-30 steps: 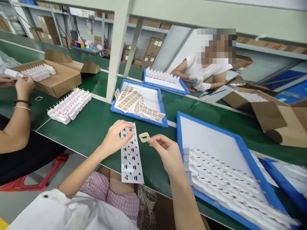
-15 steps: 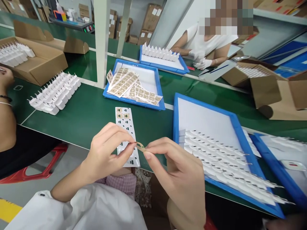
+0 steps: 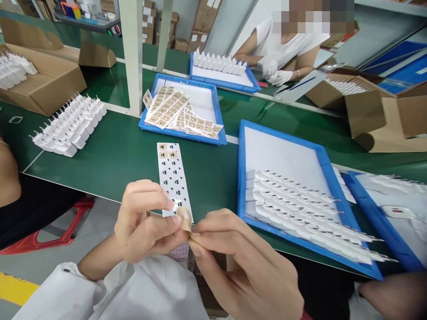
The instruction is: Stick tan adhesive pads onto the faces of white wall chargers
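Observation:
My left hand and my right hand meet in front of the table's near edge, both pinched on one small tan sticker held between their fingertips. Just beyond them a white backing strip with dark cut-outs lies on the green table, with two tan stickers left at its far end. To the right a blue-rimmed tray holds rows of white plastic parts.
A second blue tray with sheets of tan stickers lies beyond the strip. White plug parts stand at the left near an open carton. A person in white with gloves works across the table. Another person's arm shows at the far left.
The tan sticker was in my right hand alone over the strip; both hands have come together toward me and now pinch it. The view has tilted down.

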